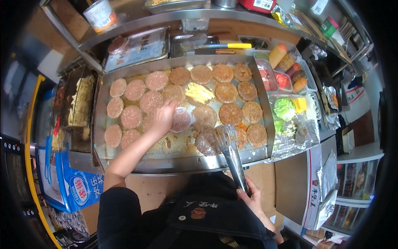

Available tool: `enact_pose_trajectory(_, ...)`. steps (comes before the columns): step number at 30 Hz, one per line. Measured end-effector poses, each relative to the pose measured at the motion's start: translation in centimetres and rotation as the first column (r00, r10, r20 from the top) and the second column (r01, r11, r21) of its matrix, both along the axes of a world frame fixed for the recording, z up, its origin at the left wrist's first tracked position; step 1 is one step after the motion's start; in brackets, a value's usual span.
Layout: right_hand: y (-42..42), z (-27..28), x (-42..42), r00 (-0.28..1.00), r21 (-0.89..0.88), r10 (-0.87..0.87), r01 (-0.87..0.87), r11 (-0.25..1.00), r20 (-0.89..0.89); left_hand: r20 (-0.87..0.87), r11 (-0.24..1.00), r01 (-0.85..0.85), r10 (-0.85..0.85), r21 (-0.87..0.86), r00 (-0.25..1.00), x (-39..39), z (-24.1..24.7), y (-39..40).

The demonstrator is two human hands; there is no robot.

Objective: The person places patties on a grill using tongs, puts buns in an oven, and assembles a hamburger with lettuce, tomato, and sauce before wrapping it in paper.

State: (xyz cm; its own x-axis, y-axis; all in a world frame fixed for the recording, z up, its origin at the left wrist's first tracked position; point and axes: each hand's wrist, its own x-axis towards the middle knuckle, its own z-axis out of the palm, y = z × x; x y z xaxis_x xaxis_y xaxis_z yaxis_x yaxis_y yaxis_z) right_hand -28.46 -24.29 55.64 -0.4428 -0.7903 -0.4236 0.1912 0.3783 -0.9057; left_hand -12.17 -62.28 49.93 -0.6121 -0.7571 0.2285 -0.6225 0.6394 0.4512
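Observation:
My left hand [164,116] is over the middle of a steel griddle [161,160], its fingers curled at the edge of a patty [181,120] with clear film [192,118] around its rim. The fingertips' exact hold is partly hidden. Metal tongs [234,158] are in my right hand [252,194], low at the front edge. Their jaws overlap a glossy dark patty [207,142] and a browned patty [241,138]. Pinker patties [131,116] lie on the left side, browned ones [230,114] on the right. Pale yellow strips [199,92] are heaped on one patty.
Fryer baskets with fries [81,99] stand left of the griddle. Lettuce [284,109], yellow cheese slices [300,105] and sauce bottles [277,55] are at the right. Behind lie a tray [140,46] and a yellow-handled scraper [239,45], below a steel shelf [174,16].

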Motion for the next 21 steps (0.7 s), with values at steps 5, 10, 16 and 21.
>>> enact_pose_trajectory(5,-1.7,0.4,-1.2,0.982,0.076,0.124,-0.114,0.991,-0.142,-0.203,0.997,-0.066,0.074,0.048,0.976,0.8,-1.9,1.4)
enact_pose_trajectory(10,-9.6,2.7,-3.6,0.799,0.220,0.409,-0.345,0.912,-0.441,-0.374,0.991,-0.131,0.125,0.008,0.919,1.4,-3.9,2.5)
enact_pose_trajectory(16,-20.4,3.3,-4.9,0.290,0.436,0.626,-0.511,0.741,-0.724,-0.431,0.989,-0.148,0.145,0.026,0.891,1.4,-4.1,3.8)
enact_pose_trajectory(21,-25.1,5.1,-5.4,-0.022,0.580,0.681,-0.544,0.606,-0.732,-0.417,0.982,-0.173,0.187,0.073,0.889,2.0,-3.5,5.1)
